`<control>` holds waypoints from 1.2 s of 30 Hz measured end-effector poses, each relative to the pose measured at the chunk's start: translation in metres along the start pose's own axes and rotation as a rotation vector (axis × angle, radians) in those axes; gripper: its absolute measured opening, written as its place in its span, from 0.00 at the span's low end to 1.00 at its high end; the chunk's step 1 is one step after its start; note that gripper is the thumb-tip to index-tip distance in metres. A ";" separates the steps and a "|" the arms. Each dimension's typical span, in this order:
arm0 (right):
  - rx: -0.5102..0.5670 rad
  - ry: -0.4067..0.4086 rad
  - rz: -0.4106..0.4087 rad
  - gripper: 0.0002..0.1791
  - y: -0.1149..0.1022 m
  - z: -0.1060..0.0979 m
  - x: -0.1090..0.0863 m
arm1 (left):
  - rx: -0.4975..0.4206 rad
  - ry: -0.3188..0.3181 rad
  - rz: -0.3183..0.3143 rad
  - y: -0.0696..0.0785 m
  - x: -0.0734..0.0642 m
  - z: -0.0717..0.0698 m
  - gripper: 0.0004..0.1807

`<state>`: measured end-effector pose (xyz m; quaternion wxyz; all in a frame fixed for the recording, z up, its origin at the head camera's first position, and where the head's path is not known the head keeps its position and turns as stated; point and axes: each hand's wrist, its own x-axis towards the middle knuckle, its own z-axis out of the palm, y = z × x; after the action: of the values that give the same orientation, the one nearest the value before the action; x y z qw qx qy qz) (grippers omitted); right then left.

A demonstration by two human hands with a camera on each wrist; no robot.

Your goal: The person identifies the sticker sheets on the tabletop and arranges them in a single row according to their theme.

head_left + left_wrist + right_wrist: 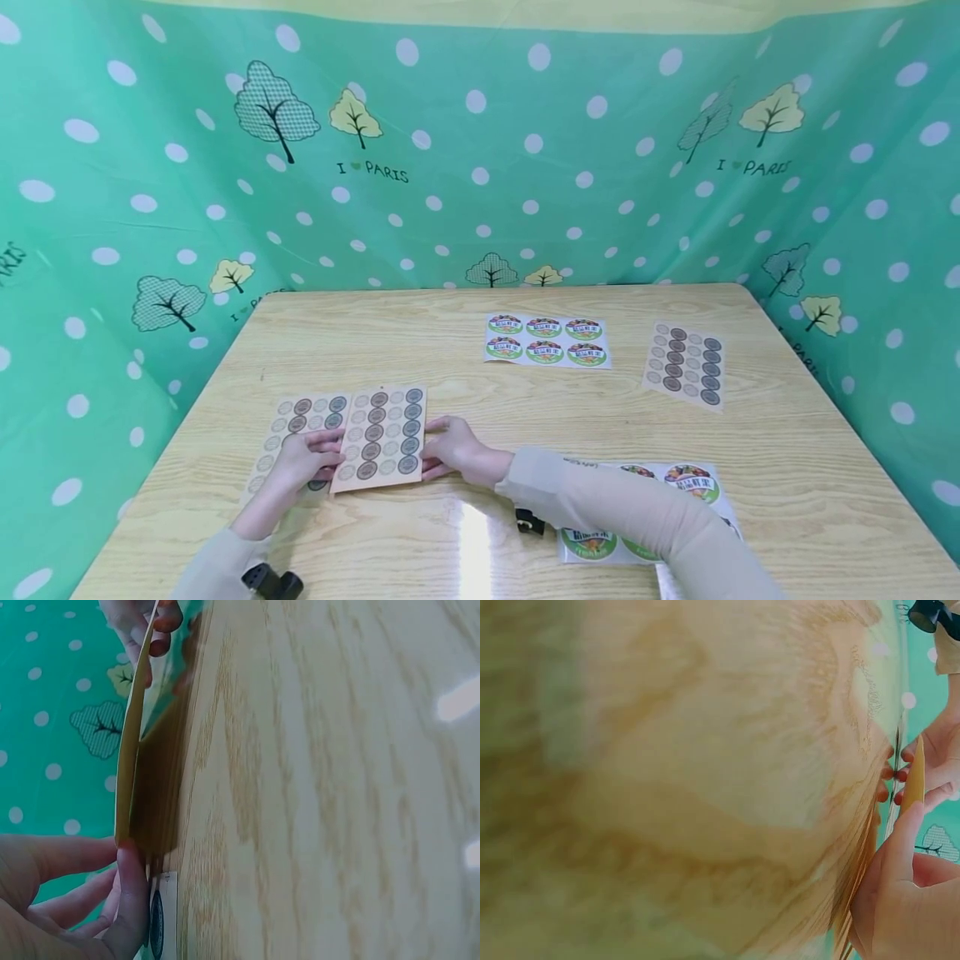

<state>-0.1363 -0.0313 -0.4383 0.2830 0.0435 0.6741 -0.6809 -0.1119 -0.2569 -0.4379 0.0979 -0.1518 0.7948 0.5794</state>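
Between both hands is a sticker sheet (387,437) with columns of pale, brown and dark round stickers, held just above the table. My left hand (303,458) pinches its left edge; in the left wrist view, thumb and fingers of the left hand (82,900) meet on the sheet's edge (131,757). My right hand (456,446) grips the right edge, and the right wrist view shows the right hand (911,892) with its thumb against the sheet (915,780). Beneath the left hand lies a similar sticker sheet (273,442), partly covered by the held one and the hand.
Toward the back of the wooden table (375,342) lies a sheet of fruit-label stickers (546,340). Another round-sticker sheet (684,365) is at the right. Larger fruit-label sheets (592,546) lie partly under the right forearm. A green dotted curtain (450,208) surrounds the table.
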 end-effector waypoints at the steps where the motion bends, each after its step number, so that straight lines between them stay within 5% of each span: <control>1: 0.001 -0.003 -0.002 0.26 0.000 0.000 0.000 | 0.007 0.001 -0.002 0.000 0.000 0.000 0.27; 23: -0.094 -0.011 -0.009 0.27 0.001 0.003 -0.002 | 0.250 0.039 0.093 0.003 -0.001 0.002 0.24; 36: -0.321 -0.120 -0.016 0.19 -0.010 -0.015 -0.010 | 0.371 0.113 0.158 0.009 -0.005 0.005 0.20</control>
<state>-0.1372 -0.0151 -0.4265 0.3206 -0.0482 0.7564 -0.5681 -0.1109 -0.2492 -0.4298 0.0339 -0.1006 0.9015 0.4194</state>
